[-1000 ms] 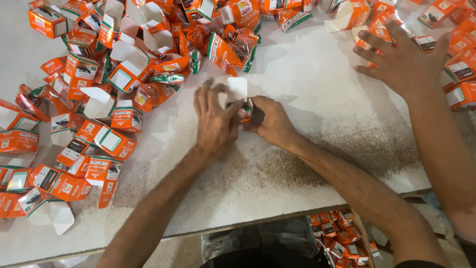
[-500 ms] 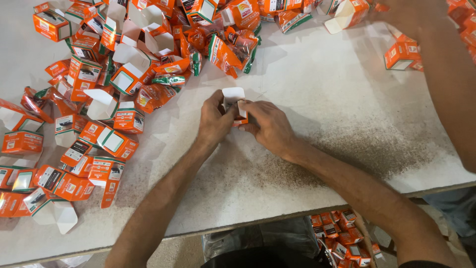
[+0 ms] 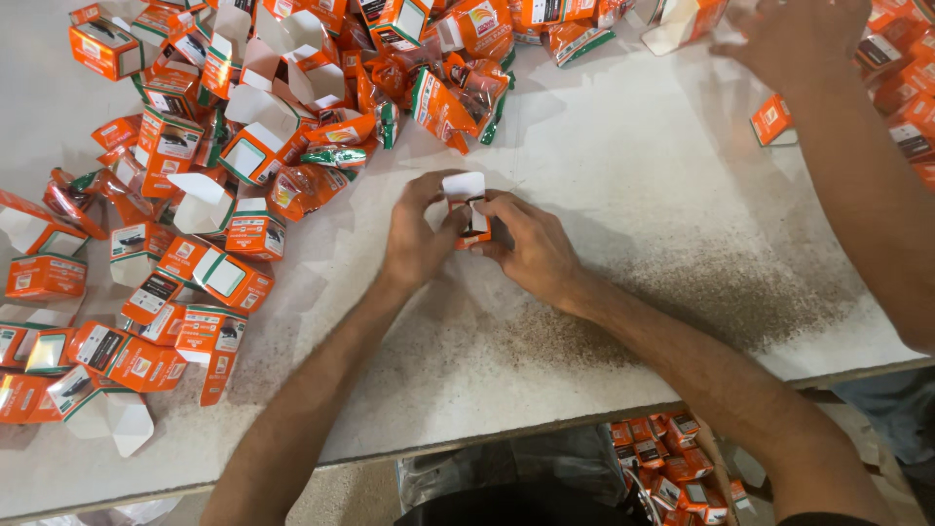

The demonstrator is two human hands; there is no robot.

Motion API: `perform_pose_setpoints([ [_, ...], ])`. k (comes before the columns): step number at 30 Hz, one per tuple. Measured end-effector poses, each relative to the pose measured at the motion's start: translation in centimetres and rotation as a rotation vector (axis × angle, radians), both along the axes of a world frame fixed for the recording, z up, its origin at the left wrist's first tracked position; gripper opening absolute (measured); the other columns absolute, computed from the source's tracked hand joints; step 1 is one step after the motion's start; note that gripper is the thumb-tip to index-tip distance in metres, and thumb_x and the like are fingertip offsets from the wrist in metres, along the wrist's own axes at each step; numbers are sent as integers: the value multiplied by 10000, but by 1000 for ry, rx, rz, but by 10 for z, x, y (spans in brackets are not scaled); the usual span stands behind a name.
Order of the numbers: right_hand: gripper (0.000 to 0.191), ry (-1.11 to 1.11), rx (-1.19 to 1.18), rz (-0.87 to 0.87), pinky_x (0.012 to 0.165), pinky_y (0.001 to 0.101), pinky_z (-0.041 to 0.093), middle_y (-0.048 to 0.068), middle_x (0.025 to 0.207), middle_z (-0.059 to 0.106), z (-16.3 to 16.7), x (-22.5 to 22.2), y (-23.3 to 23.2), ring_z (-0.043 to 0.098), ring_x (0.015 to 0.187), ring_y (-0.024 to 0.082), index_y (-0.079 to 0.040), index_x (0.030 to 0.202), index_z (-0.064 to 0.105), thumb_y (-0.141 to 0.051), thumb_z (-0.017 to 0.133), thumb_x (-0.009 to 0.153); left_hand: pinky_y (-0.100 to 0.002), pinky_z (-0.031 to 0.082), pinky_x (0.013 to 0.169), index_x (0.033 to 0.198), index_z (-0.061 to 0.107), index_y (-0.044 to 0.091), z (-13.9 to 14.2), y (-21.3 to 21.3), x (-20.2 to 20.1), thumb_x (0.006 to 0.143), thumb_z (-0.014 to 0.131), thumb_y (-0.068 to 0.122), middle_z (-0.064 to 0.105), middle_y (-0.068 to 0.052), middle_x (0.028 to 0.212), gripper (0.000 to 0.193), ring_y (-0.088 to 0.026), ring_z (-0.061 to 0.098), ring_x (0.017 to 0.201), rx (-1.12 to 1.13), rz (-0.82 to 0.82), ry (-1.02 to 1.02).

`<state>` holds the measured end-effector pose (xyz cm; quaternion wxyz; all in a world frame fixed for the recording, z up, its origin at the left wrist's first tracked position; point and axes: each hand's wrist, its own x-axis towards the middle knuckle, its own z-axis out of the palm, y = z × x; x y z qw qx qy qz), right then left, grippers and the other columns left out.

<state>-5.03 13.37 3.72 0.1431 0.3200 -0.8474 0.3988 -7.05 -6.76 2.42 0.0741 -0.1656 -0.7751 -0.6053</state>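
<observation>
Fingers of both hands close on one small orange carton (image 3: 469, 209) at the middle of the white table (image 3: 623, 195). The left hand (image 3: 417, 239) pinches the carton's left side, thumb and fingertips wrapped against it, and the right hand (image 3: 531, 244) grips its right side and lower edge, so the carton sits squeezed between them, just above the tabletop. Its white top flap (image 3: 464, 185) stands open above the fingertips, clear of both hands. Left of the grip and well apart from it lies a loose heap of orange cartons (image 3: 185, 244), many with white flaps open, spreading down to the table's near-left corner. Above the grip, near but not touching it, orange foil packets (image 3: 458, 97) lie mixed with more cartons. To the upper right of the grip, another person's hand (image 3: 794, 39) rests spread over cartons at the table's far edge, and a single small carton (image 3: 772, 119) lies beside that person's forearm. Below the grip, past the table's near edge, a container of packed cartons (image 3: 662, 468) shows under the right forearm. A brownish scuffed patch (image 3: 701, 292) marks the table just right of the grip.
</observation>
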Motion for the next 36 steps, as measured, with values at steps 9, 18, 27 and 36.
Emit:
perform_pose_setpoints([
  [9, 559, -52, -65, 34, 856, 433, 593, 170, 1210, 704, 2, -4, -1, 710, 1097, 351, -57, 1262, 425, -100, 815, 863, -395, 564, 1044, 1160, 651, -3, 12, -10, 24, 912, 768, 51, 694, -161, 1341, 280, -330, 683, 1253, -140, -115, 275],
  [18, 275, 17, 34, 61, 775, 410, 573, 106, 1152, 727, 6, 1, -2, 731, 967, 310, -96, 1077, 632, -92, 799, 859, -503, 464, 1151, 1107, 670, 43, 17, -14, 28, 871, 823, 140, 582, -194, 1471, 298, -398, 517, 1412, -486, -103, 667],
  [27, 652, 420, 232, -460, 1186, 573, 339, 310, 1602, 260, 22, -27, 47, 357, 1443, 479, -74, 1495, 466, -396, 730, 993, -516, 416, 1189, 1296, 632, 43, 31, -18, -46, 879, 758, -1, 595, -181, 1454, 438, -381, 525, 1406, -509, 292, 717],
  [36, 584, -21, -268, -128, 1179, 445, 483, 218, 1541, 492, -2, -34, 38, 516, 1438, 320, -53, 1501, 415, -332, 672, 1058, -595, 337, 1109, 1393, 473, 33, 87, 2, -179, 836, 873, 216, 640, -149, 1244, 710, -388, 585, 1206, -551, 660, 496],
])
